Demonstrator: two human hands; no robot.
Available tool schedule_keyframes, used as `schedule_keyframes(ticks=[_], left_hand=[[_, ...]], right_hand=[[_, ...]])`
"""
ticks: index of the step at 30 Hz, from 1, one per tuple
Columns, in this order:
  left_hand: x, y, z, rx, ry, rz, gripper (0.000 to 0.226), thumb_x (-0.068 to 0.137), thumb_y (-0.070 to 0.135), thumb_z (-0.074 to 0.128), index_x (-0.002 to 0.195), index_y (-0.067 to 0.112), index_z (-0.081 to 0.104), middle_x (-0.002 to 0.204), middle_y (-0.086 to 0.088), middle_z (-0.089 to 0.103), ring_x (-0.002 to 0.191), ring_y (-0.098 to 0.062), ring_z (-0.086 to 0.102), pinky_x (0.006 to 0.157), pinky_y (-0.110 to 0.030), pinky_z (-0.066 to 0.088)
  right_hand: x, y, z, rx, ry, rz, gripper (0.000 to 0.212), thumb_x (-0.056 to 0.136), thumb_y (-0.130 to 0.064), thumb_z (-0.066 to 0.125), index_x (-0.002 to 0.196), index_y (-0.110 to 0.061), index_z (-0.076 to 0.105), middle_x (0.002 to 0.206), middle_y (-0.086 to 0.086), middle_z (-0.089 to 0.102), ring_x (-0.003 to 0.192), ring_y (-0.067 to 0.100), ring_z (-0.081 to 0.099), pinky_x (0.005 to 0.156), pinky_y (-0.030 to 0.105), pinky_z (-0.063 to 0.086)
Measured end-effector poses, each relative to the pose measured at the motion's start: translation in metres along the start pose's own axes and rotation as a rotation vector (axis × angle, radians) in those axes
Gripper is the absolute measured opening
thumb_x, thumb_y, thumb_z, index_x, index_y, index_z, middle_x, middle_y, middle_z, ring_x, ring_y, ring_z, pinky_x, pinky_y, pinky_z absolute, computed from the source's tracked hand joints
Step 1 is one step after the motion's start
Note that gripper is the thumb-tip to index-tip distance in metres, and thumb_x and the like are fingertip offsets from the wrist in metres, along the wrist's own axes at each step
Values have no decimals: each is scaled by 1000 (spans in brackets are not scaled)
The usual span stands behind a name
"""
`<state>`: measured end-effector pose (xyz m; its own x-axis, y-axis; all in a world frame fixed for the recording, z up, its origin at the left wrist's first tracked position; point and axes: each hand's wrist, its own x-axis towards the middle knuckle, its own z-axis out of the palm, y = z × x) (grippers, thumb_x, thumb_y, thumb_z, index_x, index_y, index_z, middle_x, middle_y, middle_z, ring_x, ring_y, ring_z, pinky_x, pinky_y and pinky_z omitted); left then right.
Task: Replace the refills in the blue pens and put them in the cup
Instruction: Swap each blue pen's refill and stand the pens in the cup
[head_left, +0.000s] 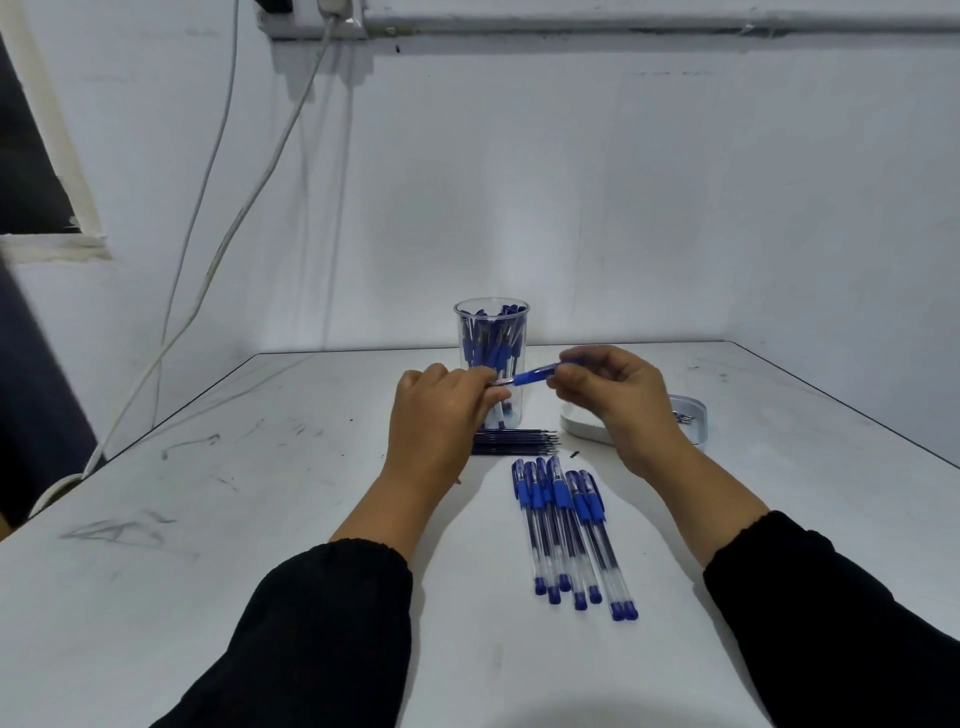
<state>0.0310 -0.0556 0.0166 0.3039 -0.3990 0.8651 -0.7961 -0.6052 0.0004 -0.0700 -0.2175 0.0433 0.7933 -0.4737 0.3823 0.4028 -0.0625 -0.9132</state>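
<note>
A blue pen (535, 374) is held level above the table in front of the clear cup (492, 332). My right hand (615, 395) grips its barrel end, and my left hand (441, 410) pinches its tip end. The cup stands upright at the table's middle back and holds several blue pens. Several more blue pens (569, 530) lie side by side on the table below my hands. A stack of dark refills (519, 441) lies at the cup's base, partly hidden by my left hand.
A white shallow tray (691, 421) with small dark parts sits at the right, behind my right wrist. White cables (208, 270) hang down the wall at the left. The white table (260, 519) ends at the wall behind the cup.
</note>
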Motion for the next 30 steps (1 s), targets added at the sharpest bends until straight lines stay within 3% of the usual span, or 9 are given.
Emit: schedule_keyframes(ticks=[2,4,6,10,15,18,21,24,30], left_hand=[[1,-10,3,6,18,-69,37,92,44,46,103,16,66,75,2,67,73,-24,57,70,-34,38],[3,-16,7,-57,-36,-248,42,90,45,53,120,17,60,91,1,67,93,-26,54,81,-38,36],[7,-18,14,-148,-102,-433,57,87,49,57,135,19,47,112,1,62,111,-23,44,92,-36,29],[18,-14,31,-273,-234,-590,88,79,56,64,147,20,22,137,-6,47,130,-25,29,104,-39,24],[22,-17,55,-327,-338,-651,96,73,58,68,147,31,13,139,-11,45,129,-32,35,104,-44,28],[20,-21,61,-301,-327,-644,89,77,57,64,145,34,13,130,-8,52,122,-30,43,97,-42,32],[20,-20,62,-278,-312,-628,84,82,54,62,146,31,13,127,-7,55,119,-29,46,97,-40,32],[20,-20,63,-280,-306,-637,83,82,54,62,145,33,12,128,-7,54,119,-29,45,96,-41,32],[19,-21,66,-281,-305,-644,81,82,55,61,144,36,13,128,-7,54,119,-30,44,94,-41,32]], right_hand=[[8,-7,-2,73,103,-49,18,80,0,71,92,-13,65,77,4,74,76,20,72,76,32,59],[18,-20,-3,109,195,-101,18,83,1,69,93,-13,63,75,3,74,74,19,72,71,29,59],[32,-36,-2,128,282,-180,17,86,0,67,91,-15,63,72,2,72,73,18,71,70,28,58],[66,-71,9,-2,389,-386,15,85,-7,66,88,-22,67,75,-1,71,75,17,70,71,29,56],[98,-86,36,-293,233,-468,17,84,-7,64,99,-13,71,76,-8,68,70,7,68,75,22,54],[108,-83,49,-454,136,-444,19,85,-8,64,102,-13,72,81,-2,69,76,13,68,84,27,54],[110,-74,57,-574,39,-371,22,85,-7,65,105,-10,72,95,10,71,79,19,69,83,25,53],[106,-59,62,-790,-38,-312,23,86,-12,67,109,-12,72,101,6,70,85,18,67,84,23,50],[92,-36,53,-1079,-82,-270,20,90,-30,60,99,-21,75,105,-2,71,104,19,60,94,38,46]])
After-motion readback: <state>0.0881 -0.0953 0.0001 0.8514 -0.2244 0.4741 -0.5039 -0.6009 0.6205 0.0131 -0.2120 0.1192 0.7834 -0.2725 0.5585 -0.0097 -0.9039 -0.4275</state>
